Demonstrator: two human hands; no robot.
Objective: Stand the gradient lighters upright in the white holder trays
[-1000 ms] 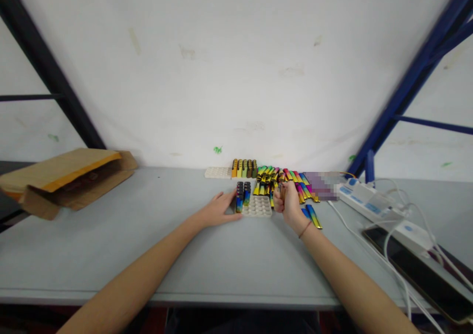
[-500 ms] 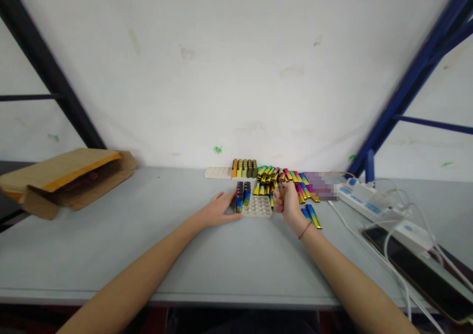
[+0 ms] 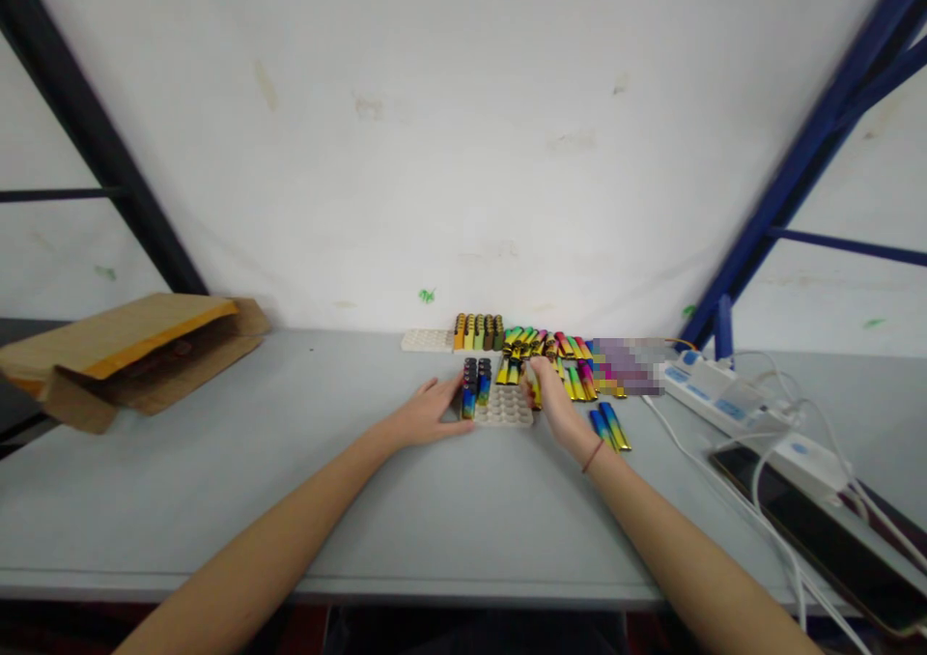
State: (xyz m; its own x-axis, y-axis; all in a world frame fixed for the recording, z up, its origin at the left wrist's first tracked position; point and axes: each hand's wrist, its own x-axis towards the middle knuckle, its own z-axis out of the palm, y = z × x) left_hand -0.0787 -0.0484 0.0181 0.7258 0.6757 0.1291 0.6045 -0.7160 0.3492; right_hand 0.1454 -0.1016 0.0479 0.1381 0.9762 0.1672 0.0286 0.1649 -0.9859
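A white tray with round pockets (image 3: 510, 408) lies in front of me. Two rows of upright lighters (image 3: 470, 390), blue with black tops, fill its left side. My left hand (image 3: 427, 413) grips the left end, thumb along the near edge and fingers at the lighters. At the right end is my right hand (image 3: 551, 404), its fingers curled round a lighter that they mostly hide. Behind it lies a pile of shiny multicoloured lighters (image 3: 579, 381). Two blue and gold lighters (image 3: 609, 426) lie to the right of my wrist.
At the wall stand a second white tray (image 3: 427, 340) and a block of upright yellow and dark lighters (image 3: 479, 331). An open cardboard box (image 3: 145, 346) lies far left. On the right are a power strip (image 3: 753, 423), white cables and a phone (image 3: 818, 529).
My right hand has moved left, from the pile to the tray's right edge, with its fingers still curled. My left hand has stayed at the tray.
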